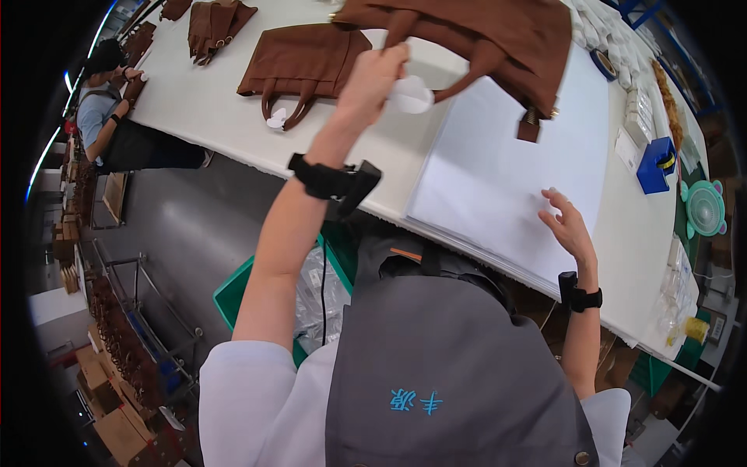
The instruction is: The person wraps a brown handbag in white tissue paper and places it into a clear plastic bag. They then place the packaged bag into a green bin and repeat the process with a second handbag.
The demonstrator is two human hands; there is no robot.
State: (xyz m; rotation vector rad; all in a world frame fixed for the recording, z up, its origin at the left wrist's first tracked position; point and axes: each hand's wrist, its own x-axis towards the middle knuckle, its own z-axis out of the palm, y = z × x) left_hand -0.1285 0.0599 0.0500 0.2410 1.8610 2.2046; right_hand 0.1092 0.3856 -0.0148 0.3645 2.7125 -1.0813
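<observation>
My left hand (376, 84) grips a handle of a brown tote bag (523, 43), held near the top edge of the view, with a white oval tag (412, 95) hanging beside my fingers. My right hand (566, 219) has its fingers apart over a stack of white sheets (482, 179) and holds nothing. Another brown bag (299, 58) lies to the left, with its handles toward me and a small white tag on them.
Folded brown pieces (210, 31) lie farther left, where a co-worker (97, 132) stands. At right are tape rolls, a blue dispenser (652, 173) and a green fan (705, 206). Below the table edge sit a green crate (237, 292) and, farther left, a metal cart (144, 311).
</observation>
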